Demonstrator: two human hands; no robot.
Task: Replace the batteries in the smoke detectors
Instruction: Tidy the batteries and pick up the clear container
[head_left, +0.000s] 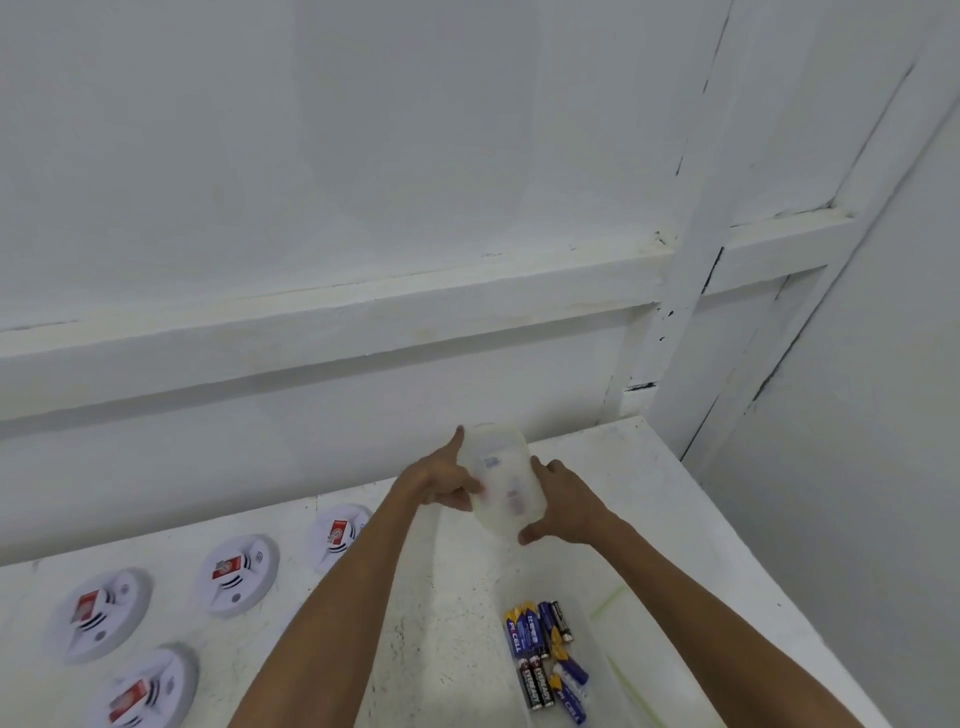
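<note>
Translucent plastic object (506, 483), blurred, label (491, 461) unreadable

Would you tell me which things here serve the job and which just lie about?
Job: round white smoke detectors; mixed cylindrical batteries; translucent plastic container, gripped by left hand and right hand.
Lying about: green tape strips on the white table.

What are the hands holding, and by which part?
A translucent white rounded plastic piece, blurred: left hand grips its left edge, right hand its right edge.
</note>
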